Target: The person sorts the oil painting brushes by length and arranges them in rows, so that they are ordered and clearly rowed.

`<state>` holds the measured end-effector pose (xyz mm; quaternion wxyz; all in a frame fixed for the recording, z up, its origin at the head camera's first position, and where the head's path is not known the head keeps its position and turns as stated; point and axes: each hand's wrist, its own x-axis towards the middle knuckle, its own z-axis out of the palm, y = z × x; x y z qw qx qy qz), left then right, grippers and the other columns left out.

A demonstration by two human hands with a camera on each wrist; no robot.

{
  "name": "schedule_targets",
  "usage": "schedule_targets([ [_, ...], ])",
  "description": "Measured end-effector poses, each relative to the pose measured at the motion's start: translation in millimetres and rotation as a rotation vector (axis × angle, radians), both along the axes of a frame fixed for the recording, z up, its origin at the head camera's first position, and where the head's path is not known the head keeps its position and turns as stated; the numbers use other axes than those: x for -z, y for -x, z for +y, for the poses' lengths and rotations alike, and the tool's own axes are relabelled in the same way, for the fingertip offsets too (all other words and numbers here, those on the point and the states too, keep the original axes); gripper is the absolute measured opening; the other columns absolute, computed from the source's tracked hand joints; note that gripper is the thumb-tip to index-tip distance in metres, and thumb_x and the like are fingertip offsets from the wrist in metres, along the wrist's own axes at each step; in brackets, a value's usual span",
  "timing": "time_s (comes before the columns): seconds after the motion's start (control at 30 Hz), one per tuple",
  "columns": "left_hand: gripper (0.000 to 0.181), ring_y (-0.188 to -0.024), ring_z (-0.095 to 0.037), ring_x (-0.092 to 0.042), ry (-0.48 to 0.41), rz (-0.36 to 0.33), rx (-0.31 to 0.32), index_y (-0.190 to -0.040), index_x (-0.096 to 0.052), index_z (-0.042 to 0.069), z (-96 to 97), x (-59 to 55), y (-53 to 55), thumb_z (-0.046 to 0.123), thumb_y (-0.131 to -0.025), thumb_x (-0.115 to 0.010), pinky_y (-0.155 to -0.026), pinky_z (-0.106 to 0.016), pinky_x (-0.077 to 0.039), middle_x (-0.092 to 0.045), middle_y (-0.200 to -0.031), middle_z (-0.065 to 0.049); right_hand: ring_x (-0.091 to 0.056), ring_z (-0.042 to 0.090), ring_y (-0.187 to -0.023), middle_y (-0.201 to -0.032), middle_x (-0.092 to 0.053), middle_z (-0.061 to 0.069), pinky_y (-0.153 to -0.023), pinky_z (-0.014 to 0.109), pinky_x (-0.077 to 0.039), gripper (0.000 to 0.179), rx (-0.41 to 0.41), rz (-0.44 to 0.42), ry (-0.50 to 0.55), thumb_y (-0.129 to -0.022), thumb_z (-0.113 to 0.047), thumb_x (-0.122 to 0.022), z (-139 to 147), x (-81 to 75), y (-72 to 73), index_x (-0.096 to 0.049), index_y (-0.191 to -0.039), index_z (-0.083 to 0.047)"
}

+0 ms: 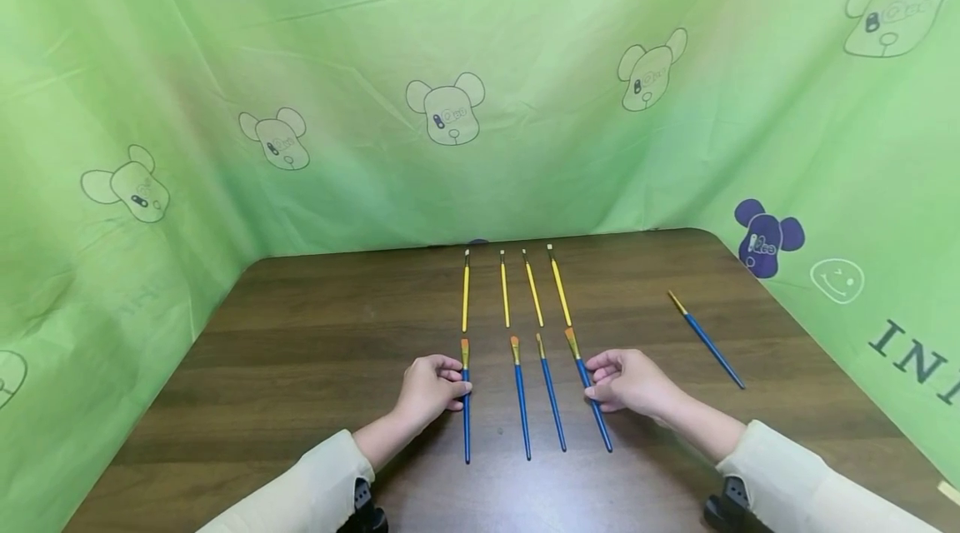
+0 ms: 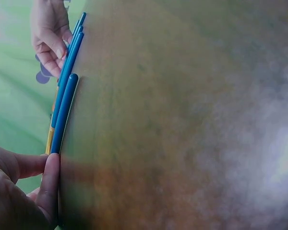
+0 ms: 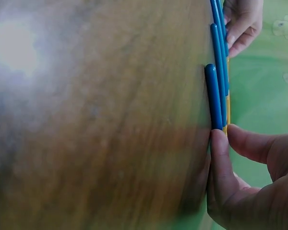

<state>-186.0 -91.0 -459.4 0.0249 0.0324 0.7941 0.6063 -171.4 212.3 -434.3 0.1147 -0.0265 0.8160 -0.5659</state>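
My left hand point(image 1: 429, 387) pinches the leftmost blue paintbrush point(image 1: 467, 429) between thumb and fingers. On the other side, my right hand point(image 1: 632, 383) holds the rightmost blue paintbrush point(image 1: 602, 426) of the row the same way, its orange bristles pointing away from me. Two more blue paintbrushes, one wider-tipped point(image 1: 522, 412) and one thin point(image 1: 553, 404), lie between the hands, untouched. In the left wrist view, thumb and finger meet at the brush handle point(image 2: 66, 112). The right wrist view shows a similar pinch on a blue handle point(image 3: 212, 98).
Beyond the blue row, several yellow-handled brushes point(image 1: 465, 300) with pale tips lie side by side. A separate blue paintbrush point(image 1: 712, 346) lies slanted at the right of the brown wooden table point(image 1: 315, 333). Green printed cloth point(image 1: 525, 175) hangs around the table's back and sides.
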Motion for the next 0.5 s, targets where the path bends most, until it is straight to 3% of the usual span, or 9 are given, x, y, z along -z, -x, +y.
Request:
schedule_targets([
  [0.5, 0.026, -0.056, -0.011, -0.062, 0.016, -0.003, 0.002, -0.097, -0.064, -0.011, -0.4, 2.1, 2.0, -0.013, -0.074, -0.075, -0.051, -0.031, -0.059, -0.063, -0.075, -0.006, -0.064, 0.023, -0.084, -0.100, -0.058, 0.020, -0.075, 0.039, -0.060, 0.047, -0.040, 0.014, -0.013, -0.084, 0.003, -0.070, 33.4, -8.0, 17.8, -0.048, -0.122, 0.021],
])
